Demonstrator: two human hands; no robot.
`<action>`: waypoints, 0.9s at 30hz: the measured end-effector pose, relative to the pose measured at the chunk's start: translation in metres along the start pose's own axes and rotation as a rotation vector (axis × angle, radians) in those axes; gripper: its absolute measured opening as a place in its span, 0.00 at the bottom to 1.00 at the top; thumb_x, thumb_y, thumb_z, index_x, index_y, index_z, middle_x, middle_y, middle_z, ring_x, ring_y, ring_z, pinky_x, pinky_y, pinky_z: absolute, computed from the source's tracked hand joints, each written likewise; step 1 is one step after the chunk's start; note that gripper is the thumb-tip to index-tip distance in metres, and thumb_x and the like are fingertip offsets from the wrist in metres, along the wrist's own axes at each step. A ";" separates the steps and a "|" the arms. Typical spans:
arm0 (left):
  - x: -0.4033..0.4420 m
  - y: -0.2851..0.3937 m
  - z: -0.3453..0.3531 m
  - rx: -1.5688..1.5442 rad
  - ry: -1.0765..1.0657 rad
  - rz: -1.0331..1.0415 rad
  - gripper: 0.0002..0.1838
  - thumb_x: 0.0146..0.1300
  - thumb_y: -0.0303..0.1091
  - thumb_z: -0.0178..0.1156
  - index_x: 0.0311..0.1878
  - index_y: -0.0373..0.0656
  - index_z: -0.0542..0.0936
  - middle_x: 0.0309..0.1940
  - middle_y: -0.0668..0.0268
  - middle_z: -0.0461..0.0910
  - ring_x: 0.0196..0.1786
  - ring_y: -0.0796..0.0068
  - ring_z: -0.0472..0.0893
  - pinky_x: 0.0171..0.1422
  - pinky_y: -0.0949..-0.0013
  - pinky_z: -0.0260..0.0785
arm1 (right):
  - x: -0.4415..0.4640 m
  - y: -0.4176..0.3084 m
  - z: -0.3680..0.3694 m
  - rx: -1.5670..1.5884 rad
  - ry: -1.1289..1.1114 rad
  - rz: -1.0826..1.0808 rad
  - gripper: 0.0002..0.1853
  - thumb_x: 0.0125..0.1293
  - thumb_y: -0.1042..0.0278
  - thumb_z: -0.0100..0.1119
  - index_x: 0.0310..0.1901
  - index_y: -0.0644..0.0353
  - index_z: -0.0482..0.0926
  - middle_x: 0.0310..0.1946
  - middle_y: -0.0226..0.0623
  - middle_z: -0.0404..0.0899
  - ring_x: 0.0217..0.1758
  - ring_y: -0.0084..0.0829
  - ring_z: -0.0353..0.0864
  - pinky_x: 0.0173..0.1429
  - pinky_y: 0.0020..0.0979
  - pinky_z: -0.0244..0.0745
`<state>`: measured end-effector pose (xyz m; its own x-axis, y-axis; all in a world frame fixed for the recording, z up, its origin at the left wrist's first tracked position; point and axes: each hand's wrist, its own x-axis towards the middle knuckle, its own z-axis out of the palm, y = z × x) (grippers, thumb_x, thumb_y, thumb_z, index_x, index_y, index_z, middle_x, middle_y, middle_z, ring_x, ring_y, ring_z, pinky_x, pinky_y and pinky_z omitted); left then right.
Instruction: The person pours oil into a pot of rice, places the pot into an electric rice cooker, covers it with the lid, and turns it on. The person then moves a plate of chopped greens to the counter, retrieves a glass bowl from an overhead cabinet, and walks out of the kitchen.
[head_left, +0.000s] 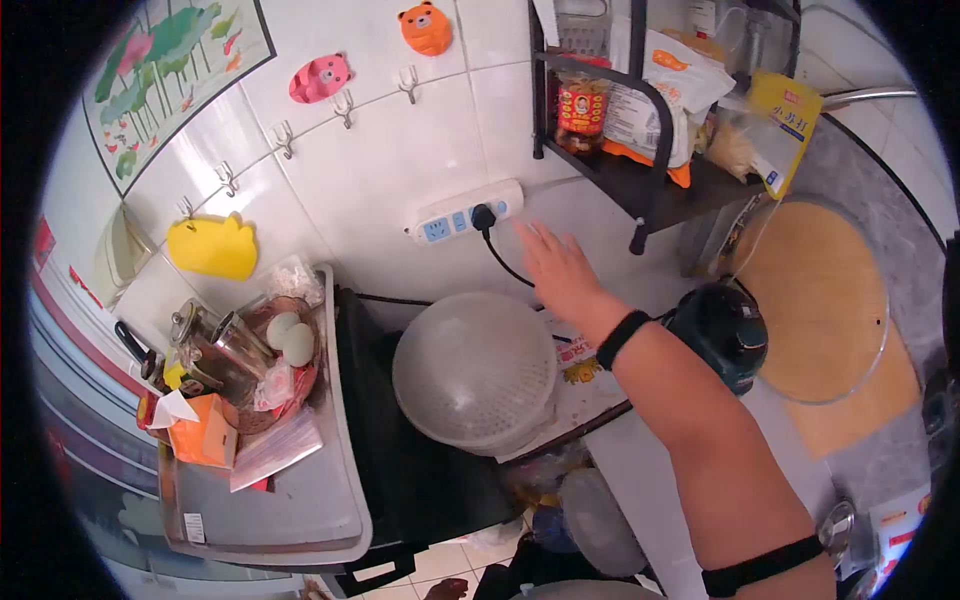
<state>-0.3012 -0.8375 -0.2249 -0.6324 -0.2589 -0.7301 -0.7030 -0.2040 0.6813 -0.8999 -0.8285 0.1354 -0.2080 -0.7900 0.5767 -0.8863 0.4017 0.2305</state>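
Observation:
My right hand (560,272) reaches out in front of the tiled wall, fingers stretched and holding nothing. Its fingertips are nearest to a black plug (484,217), which sits in the white power strip (440,225) on the wall. A black cord runs down from the plug behind the hand. Just below stands a round container with a translucent, dotted lid (475,365). What looks like part of my left hand (447,590) shows at the bottom edge, dark and cut off, so its fingers are unclear.
A black rack (665,185) holds a red-labelled jar (582,105) and several bags. Beneath it stands a dark green appliance (725,335), beside a round wooden board (825,300). At left, a metal tray (300,515) carries eggs (290,338), a tissue box (205,430) and metal cups.

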 end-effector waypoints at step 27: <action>-0.023 0.014 0.000 0.433 0.030 0.075 0.11 0.61 0.38 0.46 0.38 0.45 0.76 0.36 0.59 0.79 0.41 0.63 0.79 0.45 0.62 0.71 | -0.044 -0.030 -0.026 0.609 0.072 0.253 0.11 0.53 0.79 0.51 0.40 0.62 0.73 0.56 0.46 0.67 0.58 0.44 0.68 0.57 0.41 0.66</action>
<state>-0.2969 -0.8349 -0.1986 -0.6817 -0.2866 -0.6732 -0.7310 0.2291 0.6427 -0.8532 -0.7938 0.1240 -0.4313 -0.6642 0.6105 -0.8935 0.2208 -0.3910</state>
